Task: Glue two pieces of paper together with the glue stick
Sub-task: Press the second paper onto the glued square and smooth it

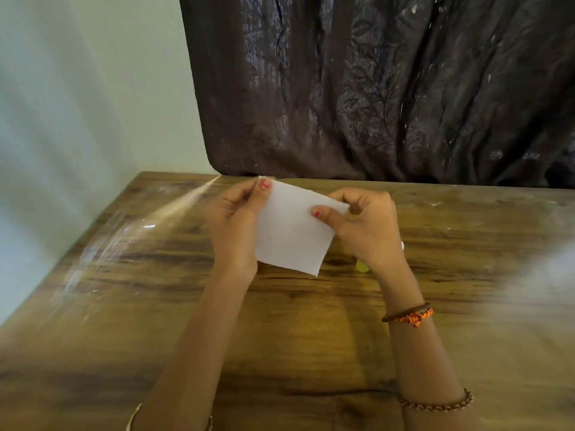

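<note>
Both hands hold up a white paper (292,234) above the wooden table (155,306). My left hand (231,222) pinches its top left corner between thumb and fingers. My right hand (367,225) pinches its top right corner, the thumb pressed on the front face. A faint line runs across the paper near its top, like the edge of a second sheet; I cannot tell if there are two. A small yellow thing (362,266), perhaps the glue stick, peeks out on the table under my right wrist, mostly hidden.
A dark patterned curtain (389,88) hangs behind the table's far edge. A pale wall (77,88) stands at the left. The tabletop has shiny streaks on its left part.
</note>
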